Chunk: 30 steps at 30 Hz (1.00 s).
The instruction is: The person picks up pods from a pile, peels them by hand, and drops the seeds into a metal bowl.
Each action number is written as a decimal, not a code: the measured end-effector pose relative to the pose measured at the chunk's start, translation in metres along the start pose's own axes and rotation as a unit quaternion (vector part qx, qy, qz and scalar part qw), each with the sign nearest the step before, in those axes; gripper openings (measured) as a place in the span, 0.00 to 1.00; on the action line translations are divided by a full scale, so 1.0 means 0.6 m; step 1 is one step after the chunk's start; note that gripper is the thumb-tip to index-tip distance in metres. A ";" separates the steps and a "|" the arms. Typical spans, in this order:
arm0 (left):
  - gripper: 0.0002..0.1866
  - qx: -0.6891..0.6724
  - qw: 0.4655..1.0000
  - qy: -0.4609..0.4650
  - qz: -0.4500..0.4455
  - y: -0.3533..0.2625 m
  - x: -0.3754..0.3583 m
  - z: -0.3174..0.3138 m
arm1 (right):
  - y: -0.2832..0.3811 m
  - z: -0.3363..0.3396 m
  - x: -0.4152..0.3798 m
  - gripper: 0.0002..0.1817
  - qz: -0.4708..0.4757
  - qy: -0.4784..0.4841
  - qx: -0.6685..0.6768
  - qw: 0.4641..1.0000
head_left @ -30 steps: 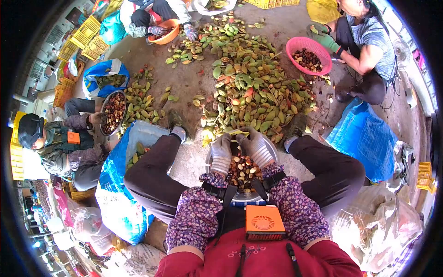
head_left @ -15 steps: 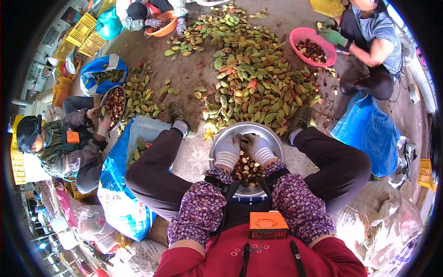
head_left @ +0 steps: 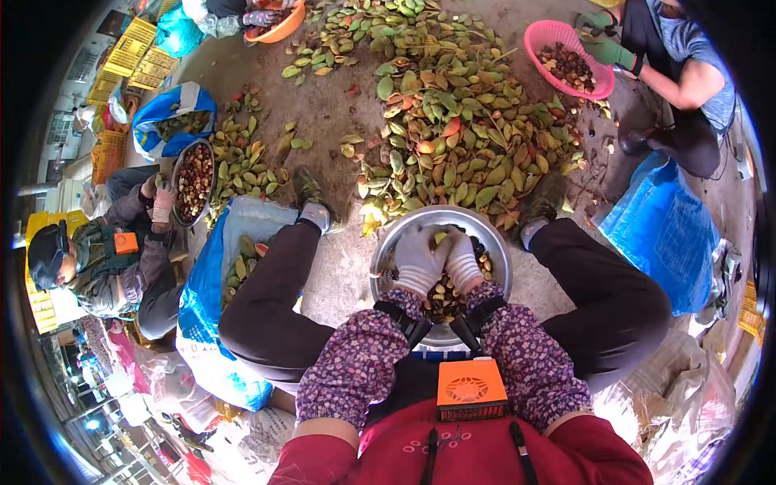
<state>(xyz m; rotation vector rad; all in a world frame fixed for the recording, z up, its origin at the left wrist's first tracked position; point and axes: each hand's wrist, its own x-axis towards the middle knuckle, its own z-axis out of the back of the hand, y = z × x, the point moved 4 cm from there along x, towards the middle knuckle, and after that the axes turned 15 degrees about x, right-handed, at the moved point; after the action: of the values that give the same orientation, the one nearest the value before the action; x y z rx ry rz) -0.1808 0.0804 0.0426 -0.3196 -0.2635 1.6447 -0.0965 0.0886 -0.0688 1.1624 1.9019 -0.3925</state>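
My left hand (head_left: pixel 419 260) and my right hand (head_left: pixel 461 257), both in grey gloves with striped cuffs, meet over a metal bowl (head_left: pixel 383 284). Their fingers are curled together around a small yellow-green pod (head_left: pixel 440 238), of which only a bit shows between the gloves. Below my wrists, brown and cream nut-like seeds (head_left: pixel 444 301) lie in the bowl, partly covered by my hands. The bowl stands on the ground between my legs. Just beyond its rim spreads a large heap of green, brown and reddish pods (head_left: pixel 461 153).
A blue and white sack (head_left: pixel 212 291) with pods stands by my left leg, a blue sack (head_left: pixel 664 234) at right. Co-workers sit around the heap with a pink basket (head_left: pixel 537 42), an orange basin (head_left: pixel 283 31) and a metal bowl (head_left: pixel 208 194). Yellow crates (head_left: pixel 139 48) stand far left.
My hands have drawn closer together over the bowl, and a yellow-green bit now shows between them. The view has shifted slightly. The co-worker at left has moved their hands.
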 end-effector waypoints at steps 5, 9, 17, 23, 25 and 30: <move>0.18 -0.019 0.991 0.025 0.132 0.087 0.110 -0.069 | 0.033 -0.043 -0.033 0.23 0.230 0.196 -0.483 0.822; 0.19 -0.248 0.907 -0.025 0.338 0.219 0.194 -0.090 | 0.047 -0.022 -0.046 0.19 0.110 0.140 -0.685 0.707; 0.39 0.195 0.952 0.162 0.174 0.162 0.328 -0.098 | 0.093 0.013 0.000 0.15 0.226 0.050 -0.556 0.799; 0.22 -0.012 0.971 0.081 0.224 0.191 0.296 -0.065 | 0.083 0.034 0.010 0.13 0.256 0.055 -0.538 0.801; 0.24 -0.242 0.962 0.033 0.122 0.194 0.264 -0.050 | 0.090 -0.003 -0.008 0.12 0.250 0.062 -0.511 0.820; 0.23 -0.696 0.640 0.300 0.124 0.134 0.136 -0.060 | 0.128 -0.105 -0.072 0.22 0.318 0.151 -0.361 0.864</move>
<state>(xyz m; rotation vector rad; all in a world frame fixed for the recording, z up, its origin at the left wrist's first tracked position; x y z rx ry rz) -0.2494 0.1531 -0.0237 -2.1122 -0.9824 1.1427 -0.0544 0.1436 0.0147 1.2587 1.5445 0.8439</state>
